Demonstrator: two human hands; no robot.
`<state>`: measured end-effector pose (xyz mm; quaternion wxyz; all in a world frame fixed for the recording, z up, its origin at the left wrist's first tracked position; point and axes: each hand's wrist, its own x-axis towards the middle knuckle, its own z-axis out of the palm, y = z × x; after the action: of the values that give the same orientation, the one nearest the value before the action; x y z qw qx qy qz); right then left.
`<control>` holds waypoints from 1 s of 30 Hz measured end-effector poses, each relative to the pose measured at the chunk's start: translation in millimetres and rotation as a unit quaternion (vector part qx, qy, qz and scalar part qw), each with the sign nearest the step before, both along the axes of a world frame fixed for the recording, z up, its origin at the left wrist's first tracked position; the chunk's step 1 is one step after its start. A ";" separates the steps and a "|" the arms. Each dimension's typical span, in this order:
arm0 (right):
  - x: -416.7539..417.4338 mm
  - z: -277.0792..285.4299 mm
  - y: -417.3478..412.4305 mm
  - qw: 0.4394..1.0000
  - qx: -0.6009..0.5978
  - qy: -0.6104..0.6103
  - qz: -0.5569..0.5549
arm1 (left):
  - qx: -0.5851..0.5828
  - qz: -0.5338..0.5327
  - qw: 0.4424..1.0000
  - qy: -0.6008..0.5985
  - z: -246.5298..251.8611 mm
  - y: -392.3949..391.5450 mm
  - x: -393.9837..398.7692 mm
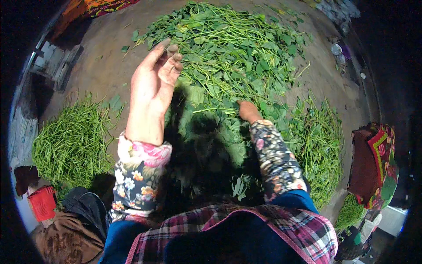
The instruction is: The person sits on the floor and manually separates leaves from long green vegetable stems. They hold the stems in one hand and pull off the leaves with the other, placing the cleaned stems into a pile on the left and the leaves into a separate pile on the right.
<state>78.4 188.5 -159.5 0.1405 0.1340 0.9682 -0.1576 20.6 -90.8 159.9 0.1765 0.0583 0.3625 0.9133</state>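
My left hand [152, 81] is raised above the left edge of a large heap of leafy green vines [237, 49]. Its fingers are loosely bent and apart, with nothing visible in them, and the fingertips look soiled. Lower down, my right hand [249, 111] reaches into the near part of the heap. Its fingers are mostly turned away from view, so a grip cannot be made out. Just left of those fingers lie a few pale green stems [216, 110]. A dark shadow covers the leaves in front of me.
A mound of thin green stems [74, 142] lies on the bare floor [102, 43] at left. More stems [321, 148] are piled at right, beside a brown cloth with a patterned border [367, 165]. A red object [43, 203] and brown fabric [67, 239] are at lower left.
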 end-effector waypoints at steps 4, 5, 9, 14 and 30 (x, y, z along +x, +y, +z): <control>18.9 -17.7 -20.3 0.997 0.007 0.039 0.071 | -0.011 -0.018 1.000 0.020 26.9 0.8 11.7; 19.4 -19.7 -12.3 0.996 0.039 -0.005 0.079 | 0.001 -0.027 1.000 0.014 28.1 0.4 5.0; 29.0 18.5 4.3 0.980 0.121 -0.075 0.139 | 0.041 -0.032 0.999 -0.009 19.4 -11.2 -2.9; 43.8 94.3 101.2 0.986 0.090 -0.064 0.127 | 0.111 -0.110 0.988 -0.013 -18.8 -3.8 -35.0; 369.1 356.4 293.2 0.891 0.408 -0.030 -0.199 | 0.120 -0.092 0.987 -0.059 -60.6 16.0 -60.0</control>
<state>447.5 481.7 196.9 0.0684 0.3737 0.8957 0.2311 -39.4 -74.8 99.4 0.2721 0.0582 0.2321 0.9320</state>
